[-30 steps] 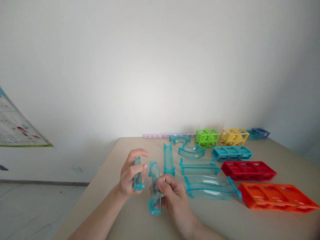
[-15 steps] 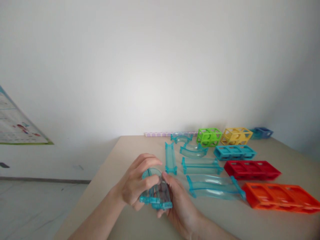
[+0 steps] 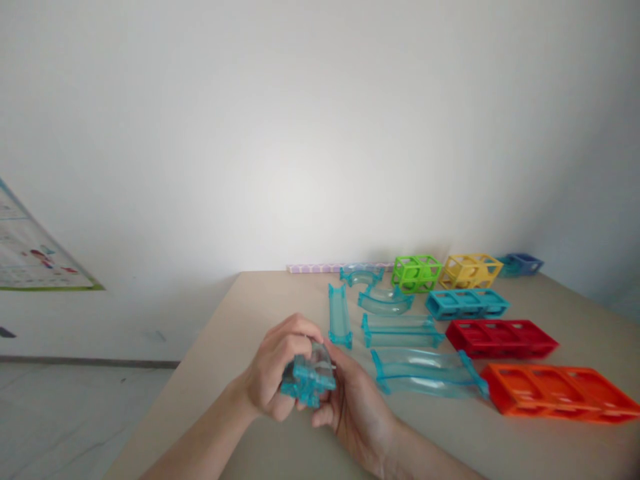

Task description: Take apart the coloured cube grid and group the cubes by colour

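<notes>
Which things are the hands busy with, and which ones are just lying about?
Busy now:
left hand
right hand
see-through blue pieces, between the hands

Lying about, untouched:
loose see-through tracks
green block
yellow block
light blue block
red block
orange block
dark blue block
purple strip by the wall

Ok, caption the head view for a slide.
Left hand and right hand hold translucent blue pieces above a beige table.

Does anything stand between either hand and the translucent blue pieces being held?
Nothing visible does: the left hand and right hand are both directly on the translucent blue pieces; the orange frame lies aside.
</notes>
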Tool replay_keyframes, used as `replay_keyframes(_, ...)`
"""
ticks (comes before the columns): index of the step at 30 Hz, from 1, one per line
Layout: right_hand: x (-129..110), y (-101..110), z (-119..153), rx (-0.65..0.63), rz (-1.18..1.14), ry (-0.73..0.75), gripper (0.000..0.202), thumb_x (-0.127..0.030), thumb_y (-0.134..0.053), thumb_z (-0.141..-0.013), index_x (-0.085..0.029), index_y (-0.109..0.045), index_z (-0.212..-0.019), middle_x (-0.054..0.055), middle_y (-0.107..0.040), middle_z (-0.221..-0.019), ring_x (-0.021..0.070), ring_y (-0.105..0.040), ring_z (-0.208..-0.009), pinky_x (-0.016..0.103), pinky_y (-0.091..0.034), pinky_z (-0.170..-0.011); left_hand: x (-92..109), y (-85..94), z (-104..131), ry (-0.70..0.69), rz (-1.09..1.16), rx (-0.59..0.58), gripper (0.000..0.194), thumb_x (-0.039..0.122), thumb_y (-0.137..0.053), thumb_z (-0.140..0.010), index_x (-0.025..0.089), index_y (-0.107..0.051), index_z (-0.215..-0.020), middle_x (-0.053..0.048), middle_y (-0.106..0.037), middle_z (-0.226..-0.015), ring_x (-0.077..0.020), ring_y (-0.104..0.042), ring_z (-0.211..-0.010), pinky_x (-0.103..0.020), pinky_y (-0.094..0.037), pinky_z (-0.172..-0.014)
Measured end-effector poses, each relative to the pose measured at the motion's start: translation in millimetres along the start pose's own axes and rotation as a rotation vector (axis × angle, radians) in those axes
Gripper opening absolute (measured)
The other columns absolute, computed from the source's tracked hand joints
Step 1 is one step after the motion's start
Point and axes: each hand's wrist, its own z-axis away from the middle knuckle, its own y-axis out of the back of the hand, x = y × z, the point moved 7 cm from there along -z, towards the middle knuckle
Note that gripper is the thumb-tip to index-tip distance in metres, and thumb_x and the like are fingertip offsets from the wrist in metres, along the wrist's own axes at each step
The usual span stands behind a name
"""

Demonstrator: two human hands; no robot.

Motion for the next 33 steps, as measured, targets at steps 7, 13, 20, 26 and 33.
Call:
replay_keyframes(7,-0.9,8.8,-0.7,0.1,0.457,0.214,0.053,-0.059,-0.067,-0.072,-0.023,-0.037,-0.097,-0.013,-0.046,-0.047,0.0075,-0.038,-0.031,0.017,-0.039,-0.028,-59.9,-1.9,24.0,0.775,0.435,0.401,0.032,0.007,-0.057,-0.059,0.021,-0.048,-0.087,0.002,-0.055,-0.075,-0.0108,-0.051,-0.061,-0.02,-0.044,-0.053)
replay_keyframes(13,3.8,16.5,-0.3,0.223,0.623,0.137,0.057,-0.062,-0.062,-0.073,-0.024,-0.032,-0.101,-0.013,-0.046,-0.054,0.0062,-0.036,-0.029,0.016,-0.033,-0.024,-58.3,-9.2,19.1,0.856,0.587,0.382,0.043,0.01,-0.059,-0.063,0.024,-0.047,-0.102,0.004,-0.056,-0.079,-0.0078,-0.049,-0.047,-0.018,-0.043,-0.039)
replay_keyframes(20,3.9,16.9,-2.8,0.191,0.653,0.052,0.055,-0.07,-0.054,-0.075,-0.02,-0.043,-0.097,-0.011,-0.043,-0.048,0.0075,-0.036,-0.028,0.016,-0.03,-0.023,-58.0,6.0,14.6,0.79,0.493,0.454,0.045,0.015,-0.064,-0.07,0.025,-0.052,-0.113,0.002,-0.055,-0.083,-0.0067,-0.049,-0.051,-0.017,-0.044,-0.042)
replay_keyframes(26,9.0,17.5,-6.8,0.14,0.557,0.012,0.061,-0.078,-0.047,-0.071,-0.018,-0.049,-0.067,-0.006,-0.044,-0.043,0.0071,-0.039,-0.028,0.016,-0.029,-0.024,-55.4,6.0,13.7,0.717,0.491,0.389,0.039,0.027,-0.066,-0.077,0.024,-0.051,-0.113,0.0,-0.054,-0.09,-0.0077,-0.051,-0.053,-0.021,-0.046,-0.046)
replay_keyframes(33,12.8,23.3,-13.0,0.174,0.559,-0.005,0.065,-0.077,-0.038,-0.075,-0.019,-0.042,-0.044,-0.003,-0.04,-0.034,0.0062,-0.035,-0.025,0.017,-0.026,-0.024,-52.3,10.8,11.1,0.643,0.144,0.277,0.025,0.036,-0.062,-0.084,0.021,-0.059,-0.104,-0.004,-0.061,-0.094,-0.0125,-0.057,-0.069,-0.021,-0.045,-0.059)
